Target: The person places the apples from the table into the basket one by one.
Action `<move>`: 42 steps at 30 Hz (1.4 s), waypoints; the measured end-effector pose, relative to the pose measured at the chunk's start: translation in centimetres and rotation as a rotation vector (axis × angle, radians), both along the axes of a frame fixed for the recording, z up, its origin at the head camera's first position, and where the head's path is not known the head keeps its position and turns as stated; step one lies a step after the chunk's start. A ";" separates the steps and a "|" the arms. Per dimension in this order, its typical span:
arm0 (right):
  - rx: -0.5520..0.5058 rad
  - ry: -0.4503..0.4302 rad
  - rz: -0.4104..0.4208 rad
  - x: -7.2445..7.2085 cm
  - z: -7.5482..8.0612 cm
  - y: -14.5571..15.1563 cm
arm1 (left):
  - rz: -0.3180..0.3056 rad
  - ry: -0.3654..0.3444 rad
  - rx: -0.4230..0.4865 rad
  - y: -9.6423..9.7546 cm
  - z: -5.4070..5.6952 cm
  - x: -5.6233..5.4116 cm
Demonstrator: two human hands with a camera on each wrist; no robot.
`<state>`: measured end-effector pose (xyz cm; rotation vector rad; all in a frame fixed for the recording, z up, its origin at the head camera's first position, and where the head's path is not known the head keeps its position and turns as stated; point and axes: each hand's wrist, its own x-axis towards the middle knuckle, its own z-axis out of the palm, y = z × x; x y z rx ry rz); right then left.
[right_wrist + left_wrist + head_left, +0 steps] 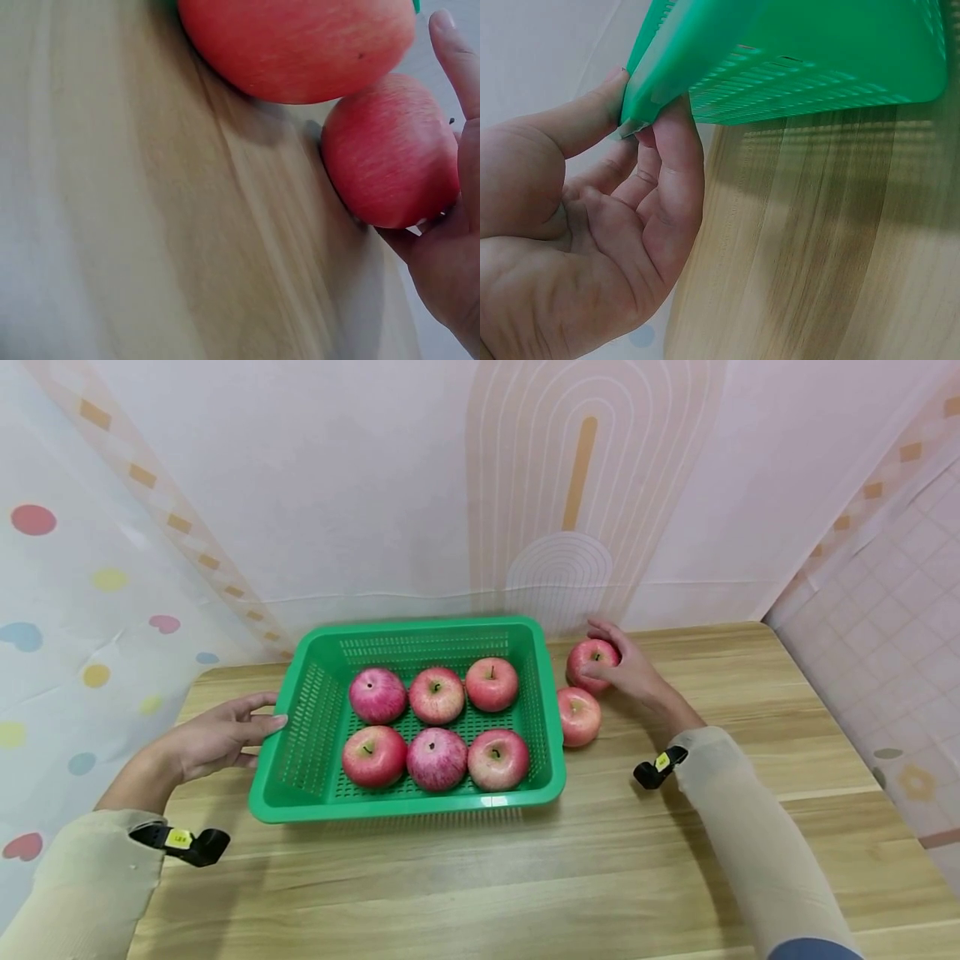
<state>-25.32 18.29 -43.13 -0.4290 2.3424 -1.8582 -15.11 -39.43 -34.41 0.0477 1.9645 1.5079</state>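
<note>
My left hand (pixel 221 739) pinches the left rim of a green plastic basket (pixel 405 810), thumb on the outer top side and fingers under the lip, as the left wrist view shows. Two rows of red apples lie inside it. Over at the basket's right, my right hand (pixel 630 670) reaches around a red apple (pixel 587 660) on the table. Its thumb (pixel 456 64) is straight and spread above the fruit, while the other fingers lie along the far side, partly hidden. Another apple (pixel 579 720) sits between that one and the basket wall.
The wooden table (pixel 465 885) stretches under everything, its back edge against a pale patterned wall covering (pixel 360 485). More printed covering hangs at the left and right sides. Black wrist cameras are strapped over both sleeves.
</note>
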 end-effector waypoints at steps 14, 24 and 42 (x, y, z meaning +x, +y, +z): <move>-0.058 0.007 -0.032 -0.2 -0.9 -0.7 | -0.016 0.016 -0.025 -0.1 -0.1 -0.1; 0.019 0.011 -0.078 -0.2 -1.0 -1.0 | -0.014 0.005 -0.002 -0.1 -0.1 0.0; 0.199 0.065 -0.069 -0.4 -0.3 -0.8 | -0.005 0.006 -0.021 -0.1 0.0 0.0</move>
